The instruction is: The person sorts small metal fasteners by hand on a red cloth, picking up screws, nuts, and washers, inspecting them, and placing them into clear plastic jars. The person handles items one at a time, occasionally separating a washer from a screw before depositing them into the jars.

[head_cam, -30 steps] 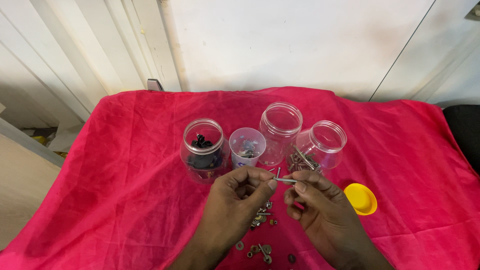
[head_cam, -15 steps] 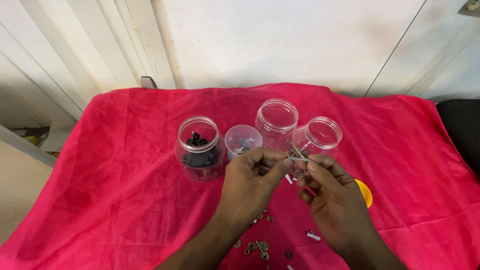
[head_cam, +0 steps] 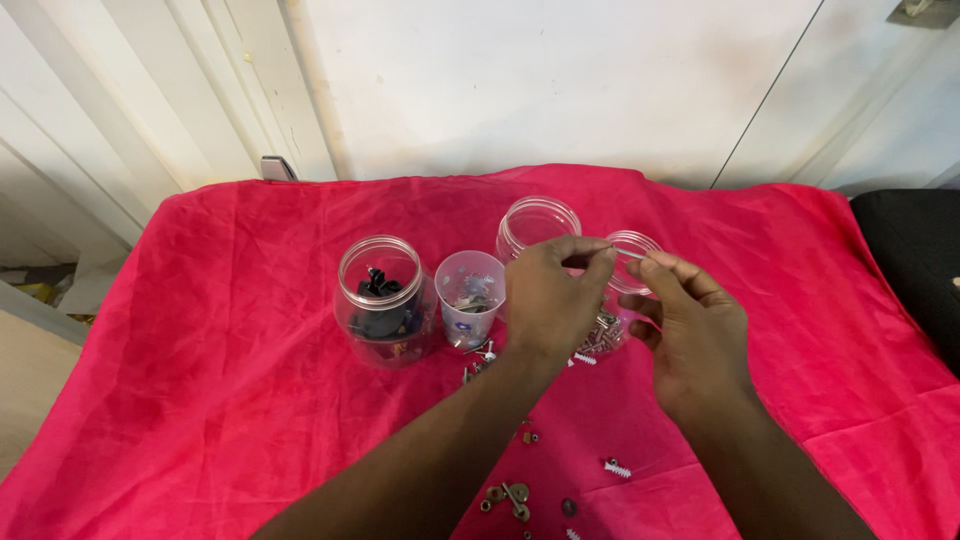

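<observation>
My left hand (head_cam: 552,300) and my right hand (head_cam: 692,325) meet fingertip to fingertip just over the mouth of a clear jar with screws in its bottom (head_cam: 628,262). They pinch a thin metal screw between them, which the fingers mostly hide. To the left of this jar stand an empty clear jar (head_cam: 538,220), a small clear cup with bits of hardware (head_cam: 468,292) and a clear jar with black parts (head_cam: 380,300). All of them stand on a red cloth (head_cam: 230,360).
Loose screws, nuts and washers lie on the cloth near me (head_cam: 510,495), one ribbed screw (head_cam: 616,467) off to the right. A white wall rises behind the table. A black object (head_cam: 915,260) sits at the right edge.
Both hands have moved away from me and to the right with the screw, from above the loose hardware to over the right-hand jar. A yellow lid seen earlier is now hidden.
</observation>
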